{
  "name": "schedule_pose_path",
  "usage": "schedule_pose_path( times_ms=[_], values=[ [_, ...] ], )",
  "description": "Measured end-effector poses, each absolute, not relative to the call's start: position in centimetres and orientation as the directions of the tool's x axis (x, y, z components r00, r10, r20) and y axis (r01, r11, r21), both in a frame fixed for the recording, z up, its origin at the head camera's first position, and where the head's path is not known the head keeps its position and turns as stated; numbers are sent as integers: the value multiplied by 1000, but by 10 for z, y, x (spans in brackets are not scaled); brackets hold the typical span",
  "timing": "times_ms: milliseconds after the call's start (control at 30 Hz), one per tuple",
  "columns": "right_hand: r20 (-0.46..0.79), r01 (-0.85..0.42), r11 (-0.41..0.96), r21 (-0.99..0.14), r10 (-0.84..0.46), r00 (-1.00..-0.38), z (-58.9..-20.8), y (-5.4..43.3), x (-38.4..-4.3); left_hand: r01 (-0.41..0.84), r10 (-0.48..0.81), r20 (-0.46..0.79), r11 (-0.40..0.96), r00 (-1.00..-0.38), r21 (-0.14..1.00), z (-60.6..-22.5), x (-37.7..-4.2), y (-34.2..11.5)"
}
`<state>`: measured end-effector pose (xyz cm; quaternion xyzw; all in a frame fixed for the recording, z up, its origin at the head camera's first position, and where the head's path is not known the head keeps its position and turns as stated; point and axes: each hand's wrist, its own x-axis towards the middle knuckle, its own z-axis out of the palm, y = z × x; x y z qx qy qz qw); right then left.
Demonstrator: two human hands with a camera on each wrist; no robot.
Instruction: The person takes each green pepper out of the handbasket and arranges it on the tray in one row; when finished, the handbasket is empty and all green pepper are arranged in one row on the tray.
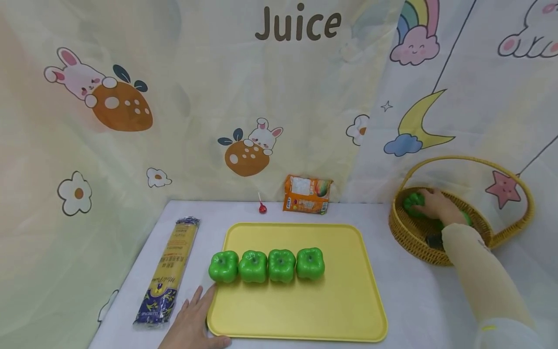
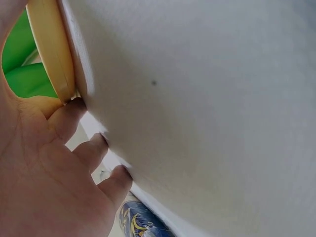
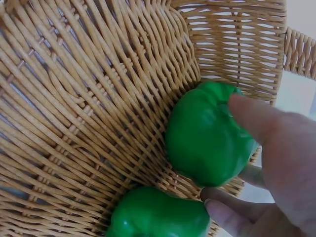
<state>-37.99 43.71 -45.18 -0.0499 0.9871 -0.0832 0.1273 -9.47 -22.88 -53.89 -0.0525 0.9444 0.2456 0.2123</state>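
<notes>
A row of several green bell peppers (image 1: pixel 281 265) lies across the yellow tray (image 1: pixel 296 315), the leftmost over its left rim. My left hand (image 1: pixel 192 320) rests spread at the tray's front left corner, thumb along the front edge, fingers by the left side; in the left wrist view its fingertips touch the white tabletop. Inside the wicker basket (image 1: pixel 398 228) at the right, my right hand (image 1: pixel 439 206) holds a green bell pepper (image 3: pixel 207 133) between thumb and fingers, against the basket wall. Beside it in the basket lies another green bell pepper (image 3: pixel 158 212), just below the fingers.
A spaghetti packet (image 1: pixel 170 271) lies left of the tray. Behind the tray are a red lollipop (image 1: pixel 262 208) and an orange snack packet (image 1: pixel 307 195), close to the printed curtain (image 1: pixel 196 160). The basket's tall handle (image 1: pixel 462 158) arches above the right hand.
</notes>
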Motion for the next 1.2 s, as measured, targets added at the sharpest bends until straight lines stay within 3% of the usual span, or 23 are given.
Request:
schedule_pose_path(
  times_ms=[567,967,1200],
  values=[
    [-253,-85,967,-241,-147,-956,-453,435,-379,-178,20,-404,877,-915,446,-539,-94,-231],
    [-300,-42,975,-219,-109,-948,-446,439,-375,-205,3,-434,879,-901,431,-538,-93,-227],
    [-264,-77,975,-210,-132,-955,-445,443,-377,-164,20,-403,895,-915,416,-538,-94,-228]
  ],
)
